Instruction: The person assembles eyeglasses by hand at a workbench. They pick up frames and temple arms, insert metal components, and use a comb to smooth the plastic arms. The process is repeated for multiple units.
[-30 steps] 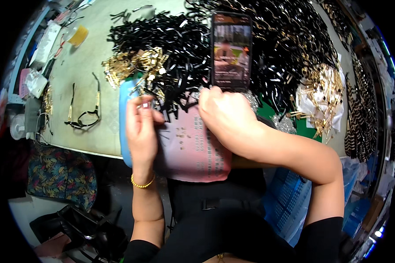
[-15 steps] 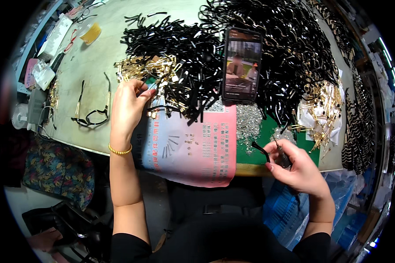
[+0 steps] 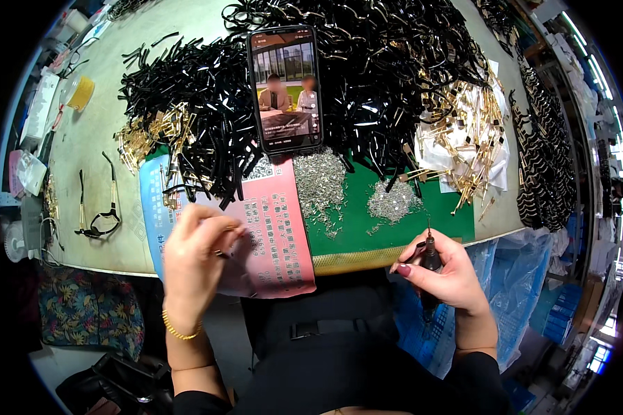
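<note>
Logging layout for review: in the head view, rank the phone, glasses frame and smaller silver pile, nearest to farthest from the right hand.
1. Smaller silver pile, ahead of right hand
2. Phone, upper middle
3. Glasses frame, far left

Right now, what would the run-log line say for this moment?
left hand: over pink-blue sheet, grip unclear | right hand: holding dark thin-tipped tool | small metal bits: heaped on green mat

Site appeared an eyewear workshop: pale worktop (image 3: pixel 128 187) carried heaped glossy black temple pieces (image 3: pixel 194 97), mounded tiny silvery metal parts (image 3: pixel 320 183) and a black-and-gold spectacle frame (image 3: pixel 113 205).
</note>
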Demonstrator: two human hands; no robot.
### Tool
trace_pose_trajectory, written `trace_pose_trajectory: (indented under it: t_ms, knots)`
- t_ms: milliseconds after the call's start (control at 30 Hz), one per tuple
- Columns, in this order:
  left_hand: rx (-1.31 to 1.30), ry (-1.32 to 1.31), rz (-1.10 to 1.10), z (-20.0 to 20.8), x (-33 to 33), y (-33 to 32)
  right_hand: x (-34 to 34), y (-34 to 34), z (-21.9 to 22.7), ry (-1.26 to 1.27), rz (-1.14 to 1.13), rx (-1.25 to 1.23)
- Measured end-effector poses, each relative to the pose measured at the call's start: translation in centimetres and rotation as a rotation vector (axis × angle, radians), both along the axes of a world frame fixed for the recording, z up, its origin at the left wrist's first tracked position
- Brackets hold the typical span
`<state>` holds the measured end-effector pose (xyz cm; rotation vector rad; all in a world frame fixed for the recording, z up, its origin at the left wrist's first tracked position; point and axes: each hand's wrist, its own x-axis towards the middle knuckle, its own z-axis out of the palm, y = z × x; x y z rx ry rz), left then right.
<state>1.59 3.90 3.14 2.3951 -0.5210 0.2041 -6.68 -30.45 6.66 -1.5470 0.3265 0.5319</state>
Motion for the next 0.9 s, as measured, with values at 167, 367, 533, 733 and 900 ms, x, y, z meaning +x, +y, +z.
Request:
trace_pose_trajectory:
  t_ms: [167,367,533,733,900]
  knots:
    - [-0.256,0.273,-0.249,-1.6,-4.4,-4.9,-0.1,1.5,-0.4,-0.144,-0.128,0.175]
    - [-0.538,0.51,-0.4,-1.9,-6.7,-10.1,0.8,3.1,-1.1,-0.088,-0.145,0.202]
    - [-0.54,0.502,-0.365,-2.0,-6.9,-10.1,0.6,3.2,-1.0,-0.08,-0.199,0.211]
    - [-0.516,0.383,-0.387,-2.5,-7.0,-10.0,0.4,3.3,-0.8,0.005,-0.15,0.258]
    - [-0.541,0.322,-0.404,-2.5,-7.2,-10.4,-0.2,3.4,-1.1,0.013,-0.153,0.272]
